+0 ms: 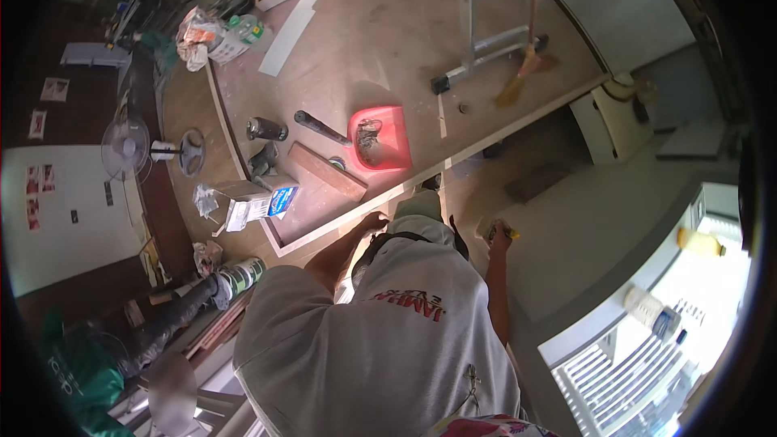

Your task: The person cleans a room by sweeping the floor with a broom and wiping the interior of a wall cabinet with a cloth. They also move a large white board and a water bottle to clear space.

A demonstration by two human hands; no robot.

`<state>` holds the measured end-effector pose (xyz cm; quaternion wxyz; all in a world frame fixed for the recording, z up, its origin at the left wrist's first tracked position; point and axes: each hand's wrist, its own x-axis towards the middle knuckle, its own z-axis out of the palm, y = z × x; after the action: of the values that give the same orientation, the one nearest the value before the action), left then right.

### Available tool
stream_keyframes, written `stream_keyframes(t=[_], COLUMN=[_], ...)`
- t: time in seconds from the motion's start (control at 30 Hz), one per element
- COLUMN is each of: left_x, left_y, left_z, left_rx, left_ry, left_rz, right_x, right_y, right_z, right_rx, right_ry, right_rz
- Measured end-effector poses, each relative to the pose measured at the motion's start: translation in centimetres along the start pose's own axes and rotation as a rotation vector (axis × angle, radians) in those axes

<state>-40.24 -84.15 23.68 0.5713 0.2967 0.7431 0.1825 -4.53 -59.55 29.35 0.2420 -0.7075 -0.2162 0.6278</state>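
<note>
My left hand [373,222] is near the pale wooden edging [340,226] of the raised brown surface; its fingers are too dark and small to read. Out to the right, before a plain grey panel [550,251], my right hand [503,235] is closed around a small thing with a yellow part, too blurred to name. My grey shirt [388,340] fills the lower middle. Beyond my hands lie a red dustpan [392,133] with debris in it, its black handle [320,125], and a reddish-brown plank [328,171].
An aluminium ladder [468,8] and a broom [526,81] stand at the far right. A dark cylinder [267,129], an open carton [271,204] and a plastic bottle [244,28] are to the left. A fan [127,146] stands further left; a louvred window [623,372] is at lower right.
</note>
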Motion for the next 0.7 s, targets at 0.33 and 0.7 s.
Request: stream_keyframes(t=[0.33,0.7], left_x=[11.4,3.8], left_y=[17.3,15.0], left_z=[-8.8,-3.4], left_rx=[-0.291,-0.713], left_ry=[0.378,0.42], left_rz=[0.173,-0.041], right_x=[7.5,10.8], right_y=[-5.4,-12.2], right_z=[-6.0,1.1], right_rx=[0.084,-0.123], right_ry=[0.139,-0.137], right_rz=[0.025,-0.009])
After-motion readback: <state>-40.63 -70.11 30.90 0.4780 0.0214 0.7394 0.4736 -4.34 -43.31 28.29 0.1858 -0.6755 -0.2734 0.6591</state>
